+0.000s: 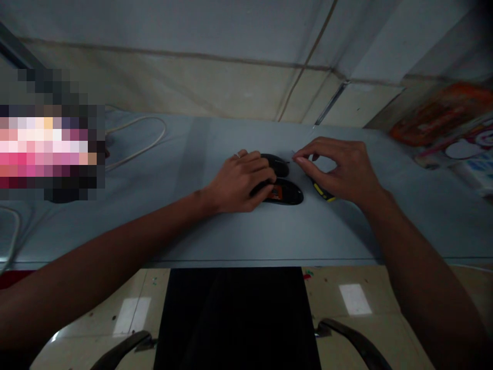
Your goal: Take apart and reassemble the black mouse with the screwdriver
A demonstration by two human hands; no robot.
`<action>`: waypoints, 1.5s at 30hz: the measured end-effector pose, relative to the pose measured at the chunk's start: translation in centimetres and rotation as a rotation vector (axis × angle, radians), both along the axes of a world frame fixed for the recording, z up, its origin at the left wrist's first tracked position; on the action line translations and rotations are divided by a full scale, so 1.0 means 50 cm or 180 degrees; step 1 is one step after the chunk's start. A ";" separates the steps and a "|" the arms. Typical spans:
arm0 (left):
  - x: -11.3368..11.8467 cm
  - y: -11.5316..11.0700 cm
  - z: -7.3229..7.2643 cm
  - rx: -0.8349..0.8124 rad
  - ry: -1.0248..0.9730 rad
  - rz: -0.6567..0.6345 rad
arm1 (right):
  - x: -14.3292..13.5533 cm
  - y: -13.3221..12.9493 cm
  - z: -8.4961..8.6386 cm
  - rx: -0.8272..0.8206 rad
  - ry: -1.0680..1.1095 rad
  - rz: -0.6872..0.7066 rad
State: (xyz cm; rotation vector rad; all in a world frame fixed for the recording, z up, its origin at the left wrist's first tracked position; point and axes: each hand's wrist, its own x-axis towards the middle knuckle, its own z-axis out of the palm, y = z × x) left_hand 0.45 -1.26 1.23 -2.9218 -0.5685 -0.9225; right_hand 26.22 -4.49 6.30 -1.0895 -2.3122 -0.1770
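Observation:
Two black rounded pieces, looking like parts of a computer mouse, lie side by side near the desk's middle. My left hand point(244, 180), a ring on one finger, is curled over their left ends. The nearer mouse part point(295, 193) shows an orange label, and my thumb and a finger close about its left end. Behind it is the farther mouse part point(279, 165), partly under my fingers. Just to the right, my right hand point(339, 164) pinches something tiny and thin between thumb and forefinger. A yellow and black tool handle point(322, 191) lies below that hand, partly hidden.
The grey desk point(231, 236) runs along a tiled wall point(185, 79). A pale cable point(148, 119) loops at the left, near a pixelated area. Orange and white packaging point(442, 115) stands at the right. Chair armrests point(350, 339) show below the desk edge.

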 end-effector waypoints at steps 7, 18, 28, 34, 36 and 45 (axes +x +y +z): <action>0.004 -0.005 -0.010 0.0201 0.0134 -0.0151 | -0.009 -0.005 -0.008 0.0008 -0.0060 0.0055; 0.005 -0.007 -0.013 0.0226 0.0043 -0.0364 | -0.012 -0.007 -0.008 0.0034 0.0054 -0.0060; 0.015 -0.015 0.002 0.0814 -0.0828 -0.0512 | -0.034 -0.021 0.000 -0.1420 0.0972 -0.0042; 0.013 -0.017 0.011 0.0933 -0.1171 -0.0613 | -0.054 -0.046 0.004 -0.2732 0.2067 0.0390; 0.011 -0.020 0.013 0.0774 -0.1168 -0.0551 | -0.054 -0.048 0.008 -0.2492 0.2125 0.0349; 0.004 -0.013 0.000 0.0137 -0.0830 0.0137 | -0.035 -0.043 0.011 -0.1387 0.1819 0.0259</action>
